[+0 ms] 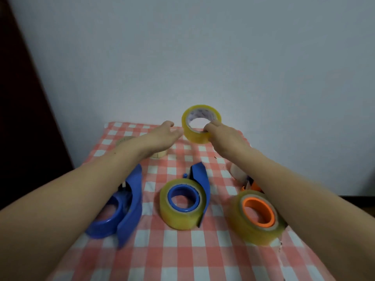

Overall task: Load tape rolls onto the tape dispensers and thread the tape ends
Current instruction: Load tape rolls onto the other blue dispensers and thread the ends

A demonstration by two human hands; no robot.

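Observation:
My right hand (221,136) grips a yellowish clear tape roll (197,130) at the far end of the table, tilted so that its white core faces me. My left hand (164,134) hovers just left of the roll with its fingers apart, holding nothing. Near me stand three dispensers: an empty blue one (123,207) under my left forearm, a blue one with a tape roll on it (182,201) in the middle, and an orange one with a roll on it (257,216) partly under my right forearm.
A red-and-white checked cloth (172,256) covers the table, which ends at a pale wall. A beige tape roll (159,154) and another one (124,139) lie partly hidden behind my left arm. A whitish object (238,172) sits behind the orange dispenser.

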